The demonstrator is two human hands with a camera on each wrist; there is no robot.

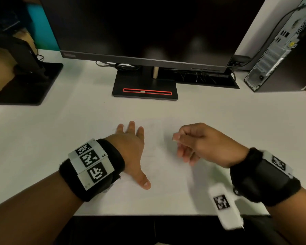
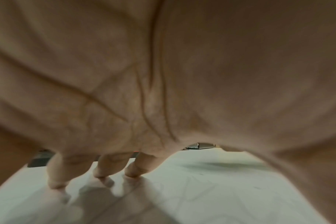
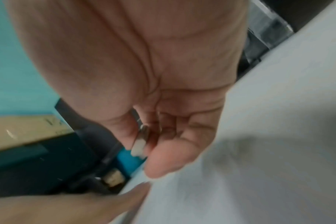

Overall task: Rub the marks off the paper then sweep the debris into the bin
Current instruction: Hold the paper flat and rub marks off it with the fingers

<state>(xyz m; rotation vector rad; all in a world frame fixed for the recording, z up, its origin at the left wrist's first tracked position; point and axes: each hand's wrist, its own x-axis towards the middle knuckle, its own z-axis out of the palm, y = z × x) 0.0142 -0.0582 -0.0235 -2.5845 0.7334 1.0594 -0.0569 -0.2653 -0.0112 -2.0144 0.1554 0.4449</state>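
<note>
**Left hand flat on the paper, right hand pinching a small pale eraser**

The paper [image 1: 159, 156] lies on the white worktop [image 1: 60, 129] at 6 o'clock from the monitor stand [image 1: 145, 89], faint marks barely visible on it. The left hand [image 1: 131, 149] rests on the sheet's 9 o'clock side, fingers [image 2: 58, 171] straight and spread, gripping nothing. At 3 o'clock, the right hand [image 1: 201, 142] hovers above the sheet, thumb and fingers pinching an eraser [image 3: 138, 146], blurred. A computer tower [image 1: 279, 50] stands at 2 o'clock.
</note>
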